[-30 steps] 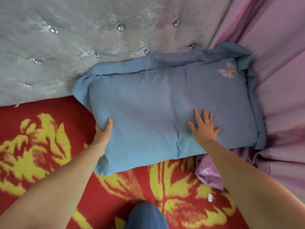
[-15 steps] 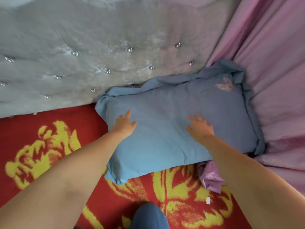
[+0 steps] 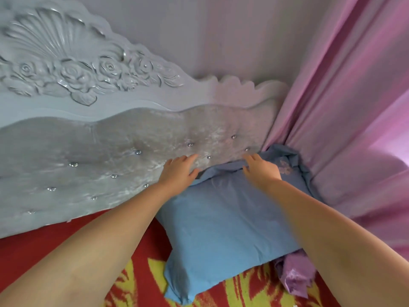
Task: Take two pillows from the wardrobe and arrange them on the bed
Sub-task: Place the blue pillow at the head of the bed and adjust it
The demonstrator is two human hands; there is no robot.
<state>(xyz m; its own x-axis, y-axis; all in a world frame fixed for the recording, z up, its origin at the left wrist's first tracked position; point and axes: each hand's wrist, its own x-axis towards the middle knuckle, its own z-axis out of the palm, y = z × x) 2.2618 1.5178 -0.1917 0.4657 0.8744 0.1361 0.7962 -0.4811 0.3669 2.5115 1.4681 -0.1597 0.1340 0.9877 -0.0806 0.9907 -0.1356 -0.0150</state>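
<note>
A blue pillow [image 3: 223,231] with a small butterfly motif lies on the red and yellow bed cover [image 3: 141,282], pushed into the corner against the grey tufted headboard [image 3: 93,165]. My left hand [image 3: 177,171] rests at the pillow's far left top edge, fingers spread, touching the headboard. My right hand [image 3: 262,170] is on the pillow's far edge, where the fabric is bunched under its fingers. Whether it pinches the cloth is not clear. Only this one pillow shows.
A pink curtain [image 3: 345,111] hangs along the right side and falls onto the bed. A crumpled lilac satin cloth [image 3: 294,275] pokes out below the pillow's near right corner. The headboard's carved rose top [image 3: 73,72] meets a pale wall.
Both hands slid from the pillow's middle up to its far edge at the headboard. The view tilted upward, now showing the carved headboard top and wall.
</note>
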